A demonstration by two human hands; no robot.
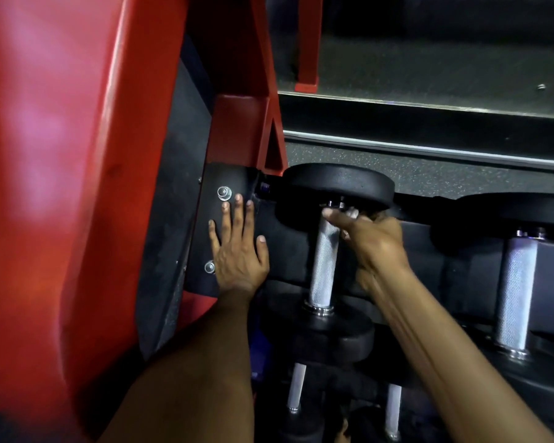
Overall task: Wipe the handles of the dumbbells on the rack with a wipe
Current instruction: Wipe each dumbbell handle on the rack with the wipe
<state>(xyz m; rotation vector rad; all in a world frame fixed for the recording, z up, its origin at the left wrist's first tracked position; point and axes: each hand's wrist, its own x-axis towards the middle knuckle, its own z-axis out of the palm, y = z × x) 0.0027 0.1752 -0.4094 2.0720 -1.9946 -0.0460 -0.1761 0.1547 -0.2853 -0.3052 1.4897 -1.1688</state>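
A black dumbbell [336, 187] lies on the rack's top shelf with its knurled silver handle [322, 263] pointing toward me. My right hand [371, 241] curls round the far end of that handle, and a small white wipe [352, 213] shows between its fingers. My left hand [237, 247] lies flat with fingers spread on the rack's black end plate [224, 177], left of the dumbbell. A second dumbbell's handle [514, 292] lies to the right. Two more handles [296, 388] show on the shelf below.
A red rack frame post [237, 91] rises at the left, beside a large blurred red surface [45, 155]. Bolts [223, 193] stick out of the end plate near my left fingers. Dark speckled floor [429, 177] and a mirror base lie beyond the rack.
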